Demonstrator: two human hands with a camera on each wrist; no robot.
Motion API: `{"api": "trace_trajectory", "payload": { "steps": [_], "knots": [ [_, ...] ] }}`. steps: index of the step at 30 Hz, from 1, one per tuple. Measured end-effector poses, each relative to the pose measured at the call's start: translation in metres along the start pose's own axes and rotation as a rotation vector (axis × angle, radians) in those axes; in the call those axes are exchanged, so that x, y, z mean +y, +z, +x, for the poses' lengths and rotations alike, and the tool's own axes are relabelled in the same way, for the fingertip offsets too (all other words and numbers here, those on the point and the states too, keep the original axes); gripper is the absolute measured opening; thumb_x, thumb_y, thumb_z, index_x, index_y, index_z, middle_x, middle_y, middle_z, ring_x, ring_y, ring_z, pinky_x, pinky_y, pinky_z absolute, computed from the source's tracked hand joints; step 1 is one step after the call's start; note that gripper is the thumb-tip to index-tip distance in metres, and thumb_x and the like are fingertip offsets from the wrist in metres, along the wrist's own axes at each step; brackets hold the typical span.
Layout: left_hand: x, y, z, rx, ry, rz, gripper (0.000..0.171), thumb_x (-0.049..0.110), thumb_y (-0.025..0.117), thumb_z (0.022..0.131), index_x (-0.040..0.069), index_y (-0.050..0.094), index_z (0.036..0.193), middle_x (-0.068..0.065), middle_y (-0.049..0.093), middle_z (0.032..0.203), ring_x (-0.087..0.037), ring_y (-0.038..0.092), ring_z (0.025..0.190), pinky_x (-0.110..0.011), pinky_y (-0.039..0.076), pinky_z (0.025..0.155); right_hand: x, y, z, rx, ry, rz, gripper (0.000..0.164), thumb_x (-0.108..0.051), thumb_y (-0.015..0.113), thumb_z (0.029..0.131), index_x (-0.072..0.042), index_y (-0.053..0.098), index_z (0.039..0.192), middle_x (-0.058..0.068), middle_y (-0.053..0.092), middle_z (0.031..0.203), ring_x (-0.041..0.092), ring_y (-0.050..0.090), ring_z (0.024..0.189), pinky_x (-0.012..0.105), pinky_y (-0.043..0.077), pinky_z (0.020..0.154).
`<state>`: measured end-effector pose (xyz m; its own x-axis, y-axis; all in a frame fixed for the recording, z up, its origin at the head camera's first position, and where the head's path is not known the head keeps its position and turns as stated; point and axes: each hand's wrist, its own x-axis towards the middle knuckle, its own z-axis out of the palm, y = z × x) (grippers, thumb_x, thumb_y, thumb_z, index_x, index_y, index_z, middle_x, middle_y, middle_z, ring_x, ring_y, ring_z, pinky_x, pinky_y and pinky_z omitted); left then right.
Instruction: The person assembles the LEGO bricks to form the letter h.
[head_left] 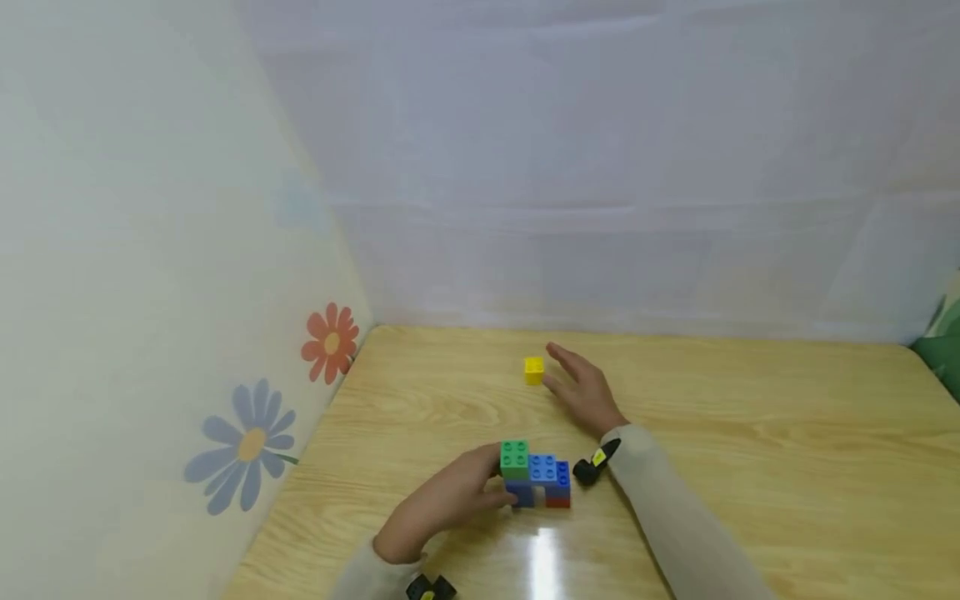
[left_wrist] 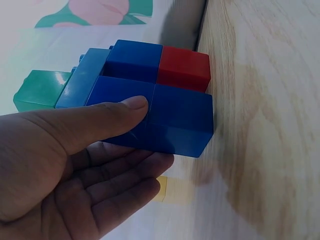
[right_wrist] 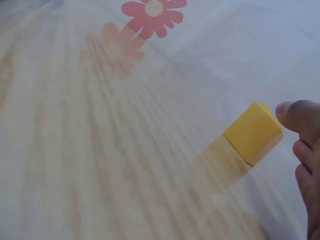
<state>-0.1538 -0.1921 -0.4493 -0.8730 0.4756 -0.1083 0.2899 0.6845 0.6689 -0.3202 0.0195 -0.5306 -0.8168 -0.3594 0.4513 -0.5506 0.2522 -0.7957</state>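
Note:
My left hand (head_left: 459,493) grips the left end of a small structure of toy building bricks (head_left: 542,472) on the table. Green (left_wrist: 42,91), light blue, dark blue and red (left_wrist: 184,69) bricks make it up. In the left wrist view my thumb lies on the dark blue bricks (left_wrist: 182,120), with the fingers at their far side. Farther back, a single yellow brick (head_left: 533,371) stands studs up. Just right of it is my right hand (head_left: 583,398), fingers extended and spread. In the right wrist view its fingers are close beside the yellow brick (right_wrist: 254,132); contact is unclear.
The wooden table (head_left: 750,467) is glossy and shows reflections. A white wall with flower decals (head_left: 251,446) rises on the left, and a pale cloth (head_left: 600,167) hangs along the back edge. Something green (head_left: 941,358) stands at the far right.

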Motion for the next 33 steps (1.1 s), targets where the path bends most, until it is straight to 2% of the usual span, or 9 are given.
{"api": "trace_trajectory", "payload": {
  "steps": [7, 11, 15, 21, 28, 33],
  "knots": [
    [0.0002, 0.0008, -0.0016, -0.004, 0.000, -0.002, 0.044, 0.022, 0.074, 0.088, 0.015, 0.057, 0.127, 0.007, 0.063, 0.119, -0.009, 0.059, 0.110, -0.030, 0.050, 0.094, -0.0028, 0.0012, 0.0040, -0.130, 0.122, -0.127, 0.065, -0.034, 0.066, 0.094, -0.023, 0.036, 0.151, -0.001, 0.038, 0.152, 0.026, 0.036, 0.138, 0.051, 0.029, 0.112],
    [-0.0009, 0.0004, -0.0022, 0.005, 0.013, 0.002, 0.043, 0.021, 0.074, 0.088, 0.015, 0.056, 0.127, 0.007, 0.063, 0.120, -0.010, 0.059, 0.111, -0.030, 0.049, 0.095, -0.0037, 0.0024, 0.0059, -0.169, 0.129, -0.158, 0.064, -0.033, 0.064, 0.095, -0.027, 0.035, 0.151, -0.001, 0.039, 0.152, 0.026, 0.035, 0.139, 0.051, 0.029, 0.112],
    [-0.0010, -0.0001, -0.0027, 0.004, 0.009, -0.003, 0.044, 0.022, 0.074, 0.088, 0.015, 0.056, 0.128, 0.006, 0.063, 0.121, -0.011, 0.059, 0.112, -0.031, 0.049, 0.095, -0.0028, 0.0038, 0.0061, -0.154, 0.116, -0.169, 0.059, -0.032, 0.062, 0.096, -0.025, 0.038, 0.150, 0.002, 0.043, 0.149, 0.026, 0.040, 0.136, 0.050, 0.031, 0.111],
    [-0.0009, -0.0003, -0.0022, -0.003, -0.009, -0.001, 0.045, 0.022, 0.074, 0.088, 0.015, 0.056, 0.128, 0.007, 0.063, 0.119, -0.009, 0.059, 0.110, -0.029, 0.050, 0.094, -0.0047, 0.0049, 0.0065, -0.105, 0.156, -0.157, 0.049, -0.030, 0.060, 0.097, -0.017, 0.048, 0.143, 0.006, 0.052, 0.140, 0.026, 0.048, 0.128, 0.048, 0.035, 0.109],
    [0.0017, 0.0001, -0.0012, -0.008, -0.013, 0.006, 0.044, 0.022, 0.074, 0.088, 0.015, 0.056, 0.127, 0.008, 0.063, 0.118, -0.009, 0.059, 0.110, -0.029, 0.049, 0.094, -0.0054, 0.0017, 0.0048, -0.080, 0.151, -0.152, 0.045, -0.028, 0.061, 0.097, -0.014, 0.051, 0.139, 0.007, 0.053, 0.138, 0.026, 0.048, 0.128, 0.047, 0.035, 0.109],
    [0.0018, -0.0004, -0.0009, -0.006, -0.033, 0.017, 0.043, 0.021, 0.074, 0.088, 0.015, 0.056, 0.126, 0.007, 0.063, 0.118, -0.010, 0.059, 0.110, -0.030, 0.050, 0.094, -0.0013, 0.0007, 0.0021, -0.044, 0.146, -0.127, 0.044, -0.032, 0.060, 0.098, -0.015, 0.052, 0.137, 0.004, 0.057, 0.131, 0.023, 0.053, 0.122, 0.046, 0.040, 0.106]
  ]
}}
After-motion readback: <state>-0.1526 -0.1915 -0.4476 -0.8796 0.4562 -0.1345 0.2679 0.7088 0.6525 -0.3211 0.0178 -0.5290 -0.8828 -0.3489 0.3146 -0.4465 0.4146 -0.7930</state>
